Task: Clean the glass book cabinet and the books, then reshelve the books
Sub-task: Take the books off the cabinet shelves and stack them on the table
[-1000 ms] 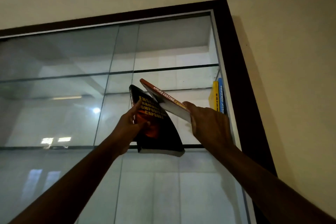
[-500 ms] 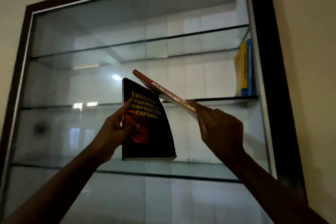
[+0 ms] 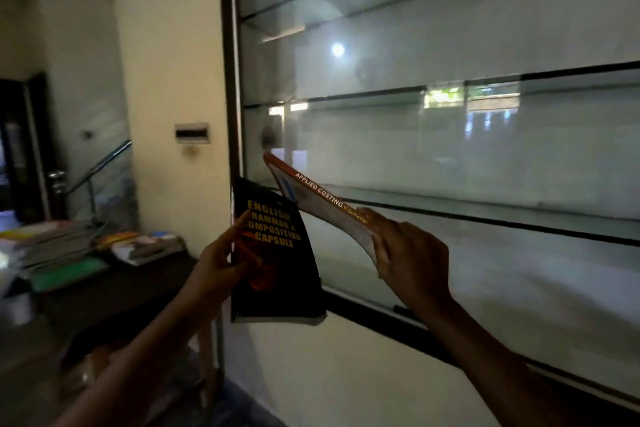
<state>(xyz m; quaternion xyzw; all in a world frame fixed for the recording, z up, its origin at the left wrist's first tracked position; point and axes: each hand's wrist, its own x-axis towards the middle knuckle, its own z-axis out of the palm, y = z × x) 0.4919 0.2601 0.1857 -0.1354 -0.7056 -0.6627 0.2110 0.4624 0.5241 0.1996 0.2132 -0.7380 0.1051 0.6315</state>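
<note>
Cabinet swung right; left hand, right hand still grip their books.

We hold both bare arms raised and forward, our left grip pinching the black book at its left edge (index finger stretched up the cover, thumb laid across it), our right grip curled round the low end of the orange-spined book.
</note>
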